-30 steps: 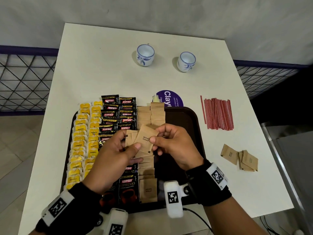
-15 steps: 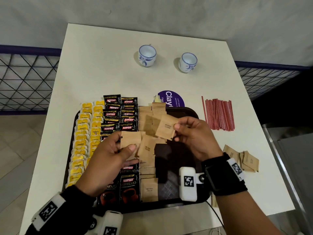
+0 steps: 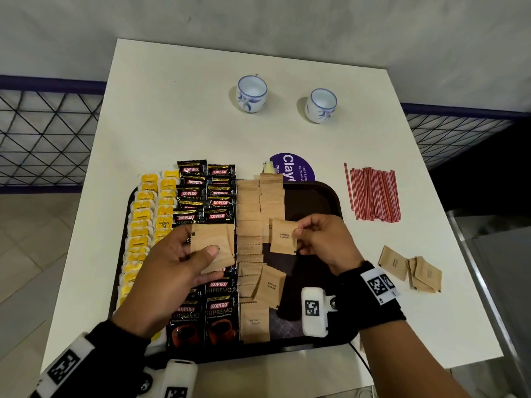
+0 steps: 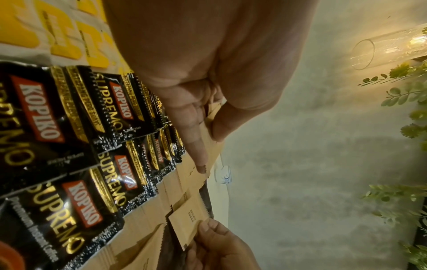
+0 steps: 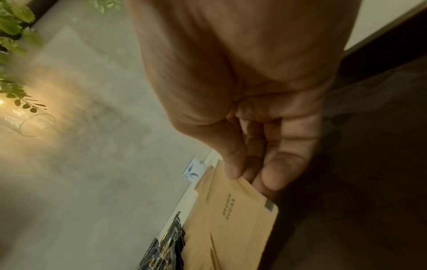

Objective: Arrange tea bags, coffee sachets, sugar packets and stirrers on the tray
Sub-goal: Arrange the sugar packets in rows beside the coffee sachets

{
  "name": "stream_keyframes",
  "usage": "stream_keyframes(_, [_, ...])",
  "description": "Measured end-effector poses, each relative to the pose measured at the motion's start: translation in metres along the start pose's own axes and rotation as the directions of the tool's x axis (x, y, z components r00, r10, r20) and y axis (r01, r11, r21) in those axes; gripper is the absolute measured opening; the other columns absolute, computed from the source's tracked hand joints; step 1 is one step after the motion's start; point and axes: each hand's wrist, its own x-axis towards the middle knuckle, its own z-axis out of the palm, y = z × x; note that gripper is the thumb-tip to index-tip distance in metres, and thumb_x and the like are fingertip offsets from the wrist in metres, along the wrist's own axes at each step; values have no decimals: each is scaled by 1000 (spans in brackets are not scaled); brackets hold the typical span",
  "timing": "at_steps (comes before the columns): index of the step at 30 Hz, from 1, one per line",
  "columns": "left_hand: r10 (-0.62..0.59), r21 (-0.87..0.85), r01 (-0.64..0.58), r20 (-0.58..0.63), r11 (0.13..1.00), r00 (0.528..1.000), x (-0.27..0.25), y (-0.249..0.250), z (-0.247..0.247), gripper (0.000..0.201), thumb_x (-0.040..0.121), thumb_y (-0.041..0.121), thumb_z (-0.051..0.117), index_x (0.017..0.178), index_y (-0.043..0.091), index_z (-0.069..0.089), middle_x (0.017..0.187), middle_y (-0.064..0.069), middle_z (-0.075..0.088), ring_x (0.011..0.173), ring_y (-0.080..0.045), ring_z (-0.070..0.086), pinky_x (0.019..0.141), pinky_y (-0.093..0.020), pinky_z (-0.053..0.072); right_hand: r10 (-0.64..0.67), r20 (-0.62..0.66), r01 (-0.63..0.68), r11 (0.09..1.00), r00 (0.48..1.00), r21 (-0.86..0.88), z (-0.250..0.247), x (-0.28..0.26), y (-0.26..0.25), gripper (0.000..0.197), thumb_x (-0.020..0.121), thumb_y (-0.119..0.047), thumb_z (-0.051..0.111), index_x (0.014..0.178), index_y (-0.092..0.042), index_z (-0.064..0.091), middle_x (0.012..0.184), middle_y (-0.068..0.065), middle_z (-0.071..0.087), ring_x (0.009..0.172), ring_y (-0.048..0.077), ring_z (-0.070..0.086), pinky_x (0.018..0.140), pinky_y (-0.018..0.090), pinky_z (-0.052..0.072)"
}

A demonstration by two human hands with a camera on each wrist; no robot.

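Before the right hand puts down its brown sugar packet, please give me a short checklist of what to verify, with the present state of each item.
1. Right hand pinches one brown sugar packet: ok.
2. Left hand holds the spare packets clear of the rows: ok.
3. Bare space on the tray beside the sugar columns: ok.
4. Slanted packet lies straight in its column: not ok.
5. Red stirrers are on the tray: not ok, they lie on the table.
6. How many spare packets: cannot tell.

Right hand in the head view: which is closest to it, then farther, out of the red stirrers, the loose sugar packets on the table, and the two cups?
From the right hand:
1. Loose sugar packets, just right of the wrist.
2. Red stirrers, right and farther back.
3. Right cup, far side.
4. Left cup, far side.
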Motion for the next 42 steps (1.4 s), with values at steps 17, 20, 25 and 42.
stream_keyframes(17, [-5, -5, 5, 32, 1000, 999, -2, -5, 2, 31, 93, -3, 62, 120, 14, 64, 105, -10, 76, 98, -28, 75, 70, -36, 63, -12, -114, -10, 982, 993, -188, 23, 4, -4, 10, 89, -15, 70, 80, -17, 67, 71, 7, 72, 59, 16, 68, 59, 35, 62])
stream_keyframes(20, [-5, -2, 5, 33, 1000, 999, -3, -5, 1, 31, 93, -3, 62, 118, 15, 64, 104, -10, 77, 98, -28, 75, 71, -36, 64, -16, -133, -12, 978, 991, -208, 24, 3, -6, 9, 89, -14, 69, 80, -15, 68, 71, 5, 72, 58, 14, 69, 57, 34, 62])
stream_keyframes(25, [-6, 5, 6, 39, 1000, 999, -4, -5, 2, 30, 93, -2, 62, 118, 14, 64, 105, -10, 76, 98, -28, 75, 71, -37, 64, -60, -151, 16, 962, 987, -273, 20, -1, -8, 8, 86, -21, 72, 83, -22, 65, 78, -1, 71, 70, 16, 71, 69, 40, 63])
stream_keyframes(42, [10, 33, -12, 71, 999, 997, -5, -1, 9, 30, 95, -2, 60, 116, 18, 64, 103, -5, 78, 98, -25, 75, 70, -34, 64, -130, 300, 265, 840, 945, -473, 13, -35, 18, 12, 87, -25, 74, 98, -24, 76, 81, -7, 67, 71, 3, 61, 72, 19, 49])
